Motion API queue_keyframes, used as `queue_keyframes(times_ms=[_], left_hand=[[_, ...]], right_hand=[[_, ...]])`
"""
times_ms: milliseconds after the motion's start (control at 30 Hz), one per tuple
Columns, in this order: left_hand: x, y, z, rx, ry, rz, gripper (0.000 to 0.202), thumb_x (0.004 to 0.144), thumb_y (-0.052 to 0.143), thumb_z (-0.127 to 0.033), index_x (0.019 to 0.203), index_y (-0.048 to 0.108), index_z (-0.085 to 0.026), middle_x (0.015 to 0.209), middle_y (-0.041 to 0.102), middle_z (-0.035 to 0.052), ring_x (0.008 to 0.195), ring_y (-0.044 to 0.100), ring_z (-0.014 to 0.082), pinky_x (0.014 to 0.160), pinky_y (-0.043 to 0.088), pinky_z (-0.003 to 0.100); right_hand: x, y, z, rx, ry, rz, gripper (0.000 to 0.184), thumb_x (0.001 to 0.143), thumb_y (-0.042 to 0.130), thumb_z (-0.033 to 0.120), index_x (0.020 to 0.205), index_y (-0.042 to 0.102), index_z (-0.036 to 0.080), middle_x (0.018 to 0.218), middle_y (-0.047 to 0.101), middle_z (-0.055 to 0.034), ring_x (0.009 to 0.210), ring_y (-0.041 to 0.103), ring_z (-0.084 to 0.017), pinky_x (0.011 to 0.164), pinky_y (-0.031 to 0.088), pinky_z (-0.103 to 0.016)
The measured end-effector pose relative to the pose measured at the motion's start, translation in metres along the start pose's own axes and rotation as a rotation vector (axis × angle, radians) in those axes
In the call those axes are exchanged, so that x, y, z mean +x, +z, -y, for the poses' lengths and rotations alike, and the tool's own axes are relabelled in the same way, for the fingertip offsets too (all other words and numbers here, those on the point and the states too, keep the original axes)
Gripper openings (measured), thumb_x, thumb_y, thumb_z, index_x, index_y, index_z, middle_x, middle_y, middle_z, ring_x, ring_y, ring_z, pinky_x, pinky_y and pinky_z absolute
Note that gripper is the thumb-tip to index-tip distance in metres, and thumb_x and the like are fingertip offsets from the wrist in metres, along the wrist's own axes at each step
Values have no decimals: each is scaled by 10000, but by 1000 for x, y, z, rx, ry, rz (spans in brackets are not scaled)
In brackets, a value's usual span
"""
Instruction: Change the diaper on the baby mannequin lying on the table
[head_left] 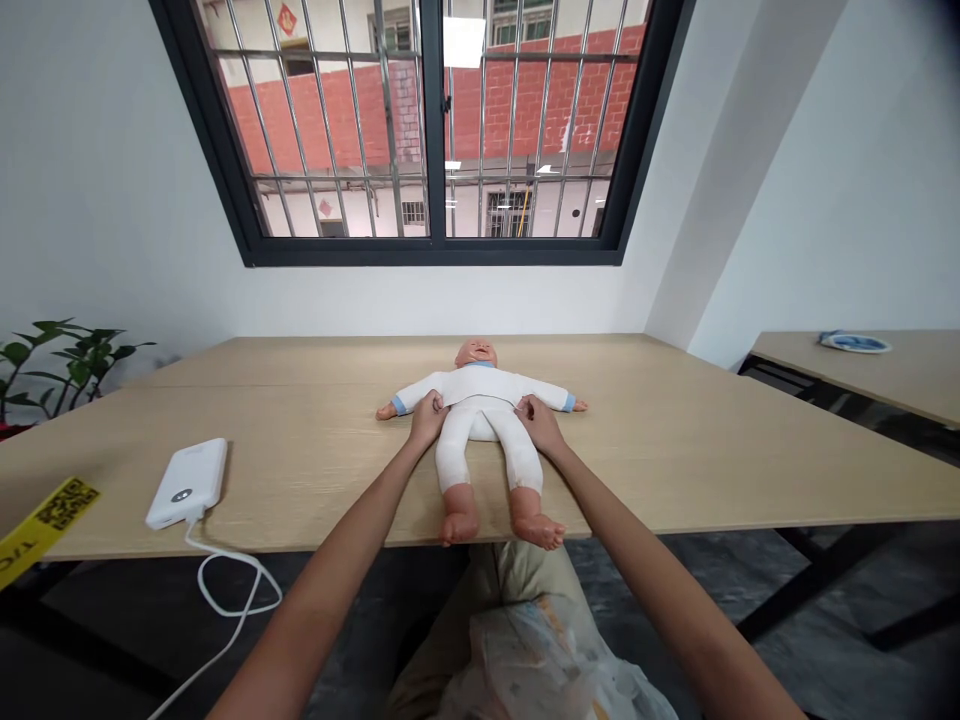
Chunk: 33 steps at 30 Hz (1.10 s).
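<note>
A baby doll (488,470) lies on its back on the wooden table (315,420), head toward the window and bare feet at the near edge. Its long-sleeved white top (484,385) has blue cuffs and a blue collar, and its arms stretch out sideways. At the left of the doll's waist, my left hand (428,416) is closed, fingers curled at the hem of the top. My right hand (539,424) is closed likewise on the hem at the other side. The fingertips of both hands are partly hidden.
On the left, a white power bank (191,482) trails a white cable (262,585) over the table edge. A yellow strip (45,525) and a potted plant (71,365) are farther left. A plastic bag (555,665) lies on my lap. Another table (885,375) stands right.
</note>
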<state>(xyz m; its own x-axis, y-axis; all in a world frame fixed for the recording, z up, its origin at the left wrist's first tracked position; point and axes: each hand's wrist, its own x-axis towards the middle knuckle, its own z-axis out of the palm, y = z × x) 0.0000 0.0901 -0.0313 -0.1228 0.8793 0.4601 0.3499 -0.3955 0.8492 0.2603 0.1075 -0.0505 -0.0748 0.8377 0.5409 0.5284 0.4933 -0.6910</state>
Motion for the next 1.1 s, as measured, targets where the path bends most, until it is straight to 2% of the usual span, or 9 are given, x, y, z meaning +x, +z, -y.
queue_keyframes(times_ms=[167, 300, 433, 500, 533, 667, 867, 1000, 1100], left_hand=[[9, -14, -9, 5, -67, 52, 223, 622, 645, -138, 621, 433, -207, 571, 446, -63, 577, 434, 127, 594, 342, 241], [-4, -30, -51, 12, -21, -63, 267, 648, 660, -129, 835, 490, -213, 709, 493, -41, 676, 498, 143, 666, 399, 254], [-99, -42, -109, -9, 248, -241, 139, 859, 583, -275, 978, 523, -238, 826, 551, 11, 803, 558, 178, 783, 459, 313], [-168, -41, -119, 36, 363, 97, 104, 946, 470, -286, 963, 571, -267, 816, 598, 26, 817, 592, 188, 839, 475, 353], [-200, -37, -116, 64, 467, 345, 175, 968, 432, -300, 1020, 599, -298, 833, 629, 35, 836, 606, 192, 859, 480, 363], [-287, -10, -67, 198, 672, 893, 325, 986, 446, -321, 1265, 560, -443, 983, 723, -22, 979, 650, 159, 899, 477, 279], [-315, 29, 7, 361, 596, 1005, 645, 914, 529, -471, 1461, 203, -576, 1278, 659, -25, 1213, 590, 282, 925, 522, 440], [-318, 45, 11, 283, 509, 1112, 631, 870, 558, -510, 1375, 217, -675, 1266, 661, -65, 1186, 615, 266, 856, 551, 464], [-314, 43, 2, 132, 382, 1093, 520, 893, 515, -530, 1371, 341, -636, 1304, 648, -56, 1225, 593, 244, 1033, 466, 451]], right_hand=[[2, -4, 5, 38, 81, -50, 104, 711, 503, 285, 781, 510, 209, 661, 525, 17, 635, 496, -172, 637, 383, -298], [0, -10, 3, 68, 113, -70, 127, 708, 518, 303, 793, 507, 210, 668, 534, 11, 639, 499, -177, 643, 392, -303], [-6, -16, -3, 49, 79, -58, 139, 730, 523, 333, 793, 514, 208, 686, 561, -3, 655, 512, -182, 648, 401, -304], [-8, -17, -5, 51, 111, -91, 146, 728, 518, 335, 795, 515, 206, 671, 553, 2, 648, 514, -183, 645, 402, -302], [-8, -17, -6, 53, 131, -110, 150, 724, 514, 334, 799, 516, 205, 660, 542, 6, 640, 512, -182, 640, 400, -301], [-6, -17, -8, 61, 164, -121, 179, 724, 512, 356, 810, 532, 199, 652, 531, 9, 635, 512, -187, 639, 390, -307], [-6, -15, -9, 82, 176, -114, 206, 741, 541, 394, 812, 537, 201, 663, 558, 0, 652, 526, -197, 647, 397, -315], [-7, -15, -8, 98, 175, -126, 189, 736, 537, 379, 799, 535, 200, 686, 564, -4, 672, 535, -200, 670, 402, -321], [-7, -16, -6, 95, 178, -119, 169, 737, 532, 359, 793, 531, 200, 694, 565, -8, 676, 535, -201, 673, 400, -325]])
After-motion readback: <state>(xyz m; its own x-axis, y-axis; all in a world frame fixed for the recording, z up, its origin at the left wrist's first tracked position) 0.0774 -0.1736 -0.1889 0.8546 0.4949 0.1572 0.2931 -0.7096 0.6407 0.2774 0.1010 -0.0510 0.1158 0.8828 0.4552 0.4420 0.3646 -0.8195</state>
